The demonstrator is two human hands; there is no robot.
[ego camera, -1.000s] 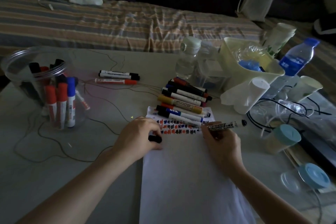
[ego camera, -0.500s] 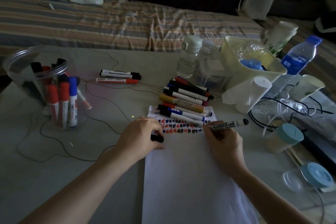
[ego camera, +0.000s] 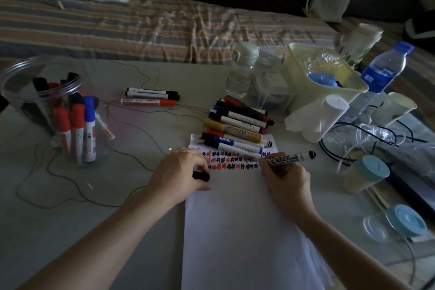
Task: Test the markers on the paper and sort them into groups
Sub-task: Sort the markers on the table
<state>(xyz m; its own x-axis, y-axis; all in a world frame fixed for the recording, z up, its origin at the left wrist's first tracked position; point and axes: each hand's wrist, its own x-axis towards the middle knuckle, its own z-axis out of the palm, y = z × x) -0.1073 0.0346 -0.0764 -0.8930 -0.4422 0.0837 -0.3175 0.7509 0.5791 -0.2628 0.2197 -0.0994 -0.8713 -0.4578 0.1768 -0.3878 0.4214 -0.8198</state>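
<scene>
Under both hands lies the white paper [ego camera: 247, 231], rows of test marks just beyond the fingers. Beyond the marks, a pile of markers [ego camera: 237, 125] rests; well left of the left hand stands a clear jar [ego camera: 28, 92]. Right hand [ego camera: 286, 179] grips a whiteboard marker [ego camera: 288, 158], tip on the paper. Left hand [ego camera: 179, 175] pinches its black cap [ego camera: 201, 176].

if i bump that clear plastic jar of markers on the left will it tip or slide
The clear round plastic jar looks tall and thin-walled, so probably light and apt to slide. The red and blue markers leaning against its outside would likely topple and roll.
</scene>
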